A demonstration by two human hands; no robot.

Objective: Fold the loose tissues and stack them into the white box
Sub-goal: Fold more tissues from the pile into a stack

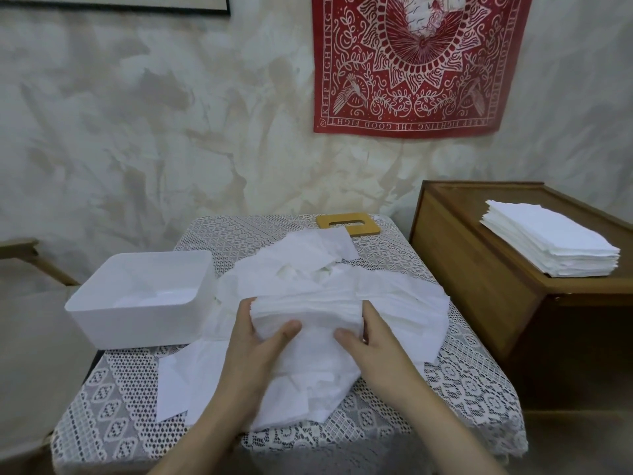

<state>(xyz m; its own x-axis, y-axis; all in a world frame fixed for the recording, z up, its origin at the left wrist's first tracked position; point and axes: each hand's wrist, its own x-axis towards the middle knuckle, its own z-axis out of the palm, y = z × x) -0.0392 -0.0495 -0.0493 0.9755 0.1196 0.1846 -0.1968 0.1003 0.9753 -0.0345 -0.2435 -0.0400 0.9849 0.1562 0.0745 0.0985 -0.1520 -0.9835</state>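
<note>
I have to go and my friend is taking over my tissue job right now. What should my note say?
Left hand grips the folded stack at its left end; right hand grips its right end, thumbs on top.
The stack is over the loose tissues heaped on the lace-covered table.
White box stands open at left; its contents are hard to make out.
Wooden lid lies at the far edge.
Done: one stack folded.
Left: set it in the box, then fold the heap.

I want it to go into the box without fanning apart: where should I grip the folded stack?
By its two short ends, one hand from each side, thumbs on top, as the left hand and right hand hold the stack now. Its loose layers would likely slip otherwise.
</note>
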